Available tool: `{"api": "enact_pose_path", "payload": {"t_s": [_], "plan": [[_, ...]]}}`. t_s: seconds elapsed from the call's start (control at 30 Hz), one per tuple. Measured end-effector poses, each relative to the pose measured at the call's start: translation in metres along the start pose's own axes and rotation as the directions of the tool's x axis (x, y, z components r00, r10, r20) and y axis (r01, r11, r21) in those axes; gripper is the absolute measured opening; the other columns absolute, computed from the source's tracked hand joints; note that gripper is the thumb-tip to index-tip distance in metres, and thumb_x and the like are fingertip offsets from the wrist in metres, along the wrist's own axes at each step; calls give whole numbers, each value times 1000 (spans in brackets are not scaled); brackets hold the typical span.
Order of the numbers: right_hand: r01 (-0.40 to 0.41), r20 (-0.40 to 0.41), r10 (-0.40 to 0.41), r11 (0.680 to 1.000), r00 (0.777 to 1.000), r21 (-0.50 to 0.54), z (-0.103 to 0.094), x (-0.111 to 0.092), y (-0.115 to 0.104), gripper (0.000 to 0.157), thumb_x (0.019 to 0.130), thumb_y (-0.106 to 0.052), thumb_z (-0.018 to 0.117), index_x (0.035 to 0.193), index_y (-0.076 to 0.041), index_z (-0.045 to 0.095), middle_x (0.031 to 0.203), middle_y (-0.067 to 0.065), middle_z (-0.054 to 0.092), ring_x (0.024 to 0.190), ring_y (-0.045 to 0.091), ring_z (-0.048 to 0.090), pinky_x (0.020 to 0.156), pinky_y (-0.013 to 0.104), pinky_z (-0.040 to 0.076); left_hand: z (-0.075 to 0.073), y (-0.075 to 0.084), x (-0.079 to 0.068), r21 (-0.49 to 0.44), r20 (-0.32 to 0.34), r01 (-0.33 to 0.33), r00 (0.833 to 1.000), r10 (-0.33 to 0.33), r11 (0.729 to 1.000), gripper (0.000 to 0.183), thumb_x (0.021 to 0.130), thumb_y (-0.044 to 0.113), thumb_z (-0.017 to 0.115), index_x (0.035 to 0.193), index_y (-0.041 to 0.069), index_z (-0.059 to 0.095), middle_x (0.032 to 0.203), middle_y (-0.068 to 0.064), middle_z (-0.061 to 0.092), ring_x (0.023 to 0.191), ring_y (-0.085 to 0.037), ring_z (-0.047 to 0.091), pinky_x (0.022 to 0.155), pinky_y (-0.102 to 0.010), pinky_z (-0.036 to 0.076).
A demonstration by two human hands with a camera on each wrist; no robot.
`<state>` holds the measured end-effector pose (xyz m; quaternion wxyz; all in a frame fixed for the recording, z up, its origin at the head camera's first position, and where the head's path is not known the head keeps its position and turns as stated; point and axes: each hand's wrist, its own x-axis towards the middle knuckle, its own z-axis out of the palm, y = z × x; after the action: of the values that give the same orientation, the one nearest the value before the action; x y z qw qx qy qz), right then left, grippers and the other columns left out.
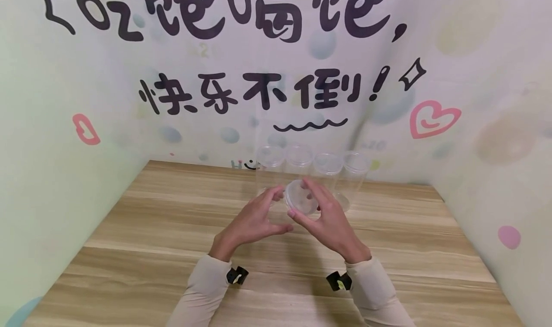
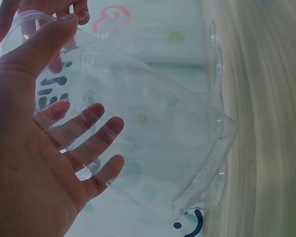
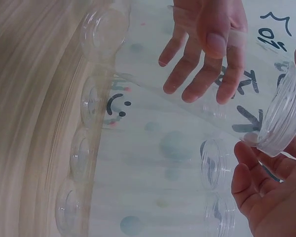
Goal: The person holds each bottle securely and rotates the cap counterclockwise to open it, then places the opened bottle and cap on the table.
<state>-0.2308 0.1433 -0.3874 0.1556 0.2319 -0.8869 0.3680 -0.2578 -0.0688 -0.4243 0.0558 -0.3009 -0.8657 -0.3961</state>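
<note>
A tall clear plastic jar [image 2: 158, 123] is held tilted between both hands, its lidded end up toward me. My left hand [image 1: 258, 219] holds the jar's side, thumb on one side and spread fingers [image 2: 111, 131] showing through the plastic. At the upper end, my right hand [image 1: 328, 221] grips the round clear lid [image 1: 299, 197] by its rim, between thumb and fingers. The ridged edge of the lid shows up close in the right wrist view. The jar's lower end hangs close over the table in the left wrist view.
Several similar clear jars [image 1: 357, 173] with lids stand in a row at the back of the wood-grain table [image 1: 151, 250], just beyond my hands. Behind them hangs a printed cloth [image 1: 215, 140] with large dark characters. Pale cloth also borders the table on both sides.
</note>
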Motion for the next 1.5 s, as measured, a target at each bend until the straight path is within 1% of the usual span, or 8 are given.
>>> {"api": "enact_pose_path", "payload": {"t_s": [0.2, 0.4, 0.73, 0.83, 1.03, 1.23, 1.37, 1.5], "plan": [[-22, 21, 21, 999, 1000, 37, -3, -1, 0, 75, 85, -37, 77, 149, -18, 43, 137, 4, 55, 118, 22, 52, 79, 36, 49, -1, 0, 1, -23, 23, 1, 1000, 0, 1000, 87, 77, 35, 86, 147, 16, 37, 135, -6, 59, 126, -22, 54, 107, -56, 39], [-19, 48, 17, 998, 999, 54, -5, -1, 0, 78, 85, -35, 77, 151, -15, 41, 142, 6, 51, 120, 23, 52, 83, 39, 51, -2, -1, 1, -25, 38, -4, 999, 5, 1000, 88, 77, 38, 85, 148, 16, 36, 132, -5, 60, 125, -22, 55, 105, -52, 43], [-25, 61, 23, 999, 998, 38, -5, -1, -1, 86, 86, -38, 75, 155, -13, 30, 153, 9, 39, 129, 26, 47, 89, 46, 52, -2, 0, 1, 33, 9, -1, 1000, 1, 999, 87, 77, 41, 84, 146, 13, 39, 131, -7, 60, 122, -24, 56, 101, -49, 46], [-53, 32, 53, 999, 998, 6, -4, -1, -1, 85, 87, -41, 74, 154, -13, 31, 152, 9, 41, 126, 26, 48, 90, 48, 51, -2, 0, 1, 77, 1, 15, 1000, -15, 997, 88, 77, 45, 82, 146, 12, 40, 132, -7, 60, 122, -24, 56, 104, -52, 43], [-107, -39, 105, 993, 994, -57, -2, -2, -2, 77, 89, -48, 68, 150, -13, 38, 141, 10, 50, 108, 24, 56, 83, 43, 49, 0, 1, 3, 154, -16, 16, 1000, -14, 988, 88, 78, 47, 81, 146, 9, 40, 133, -10, 60, 123, -26, 56, 107, -56, 39], [-146, -39, 143, 984, 989, -102, 0, 0, -5, 75, 87, -57, 66, 145, -15, 45, 136, 10, 53, 108, 27, 58, 86, 47, 50, 1, 1, 2, 196, -15, 2, 1000, 1, 981, 88, 79, 47, 80, 146, 6, 41, 136, -10, 57, 127, -27, 53, 107, -54, 39], [-177, -31, 174, 976, 984, -129, 0, 0, -9, 78, 85, -63, 65, 143, -15, 46, 133, 9, 56, 107, 28, 58, 85, 48, 51, 2, 1, 2, 217, -13, -1, 1000, 4, 976, 87, 80, 49, 79, 146, 6, 41, 136, -9, 56, 128, -26, 52, 106, -52, 40], [-187, -33, 184, 972, 982, -139, 1, 0, -11, 81, 83, -63, 68, 144, -13, 46, 130, 9, 58, 105, 28, 59, 84, 48, 51, 2, 1, 3, 219, -19, 0, 1000, 5, 976, 88, 79, 49, 80, 146, 6, 41, 136, -8, 56, 127, -26, 53, 106, -53, 40]]}}
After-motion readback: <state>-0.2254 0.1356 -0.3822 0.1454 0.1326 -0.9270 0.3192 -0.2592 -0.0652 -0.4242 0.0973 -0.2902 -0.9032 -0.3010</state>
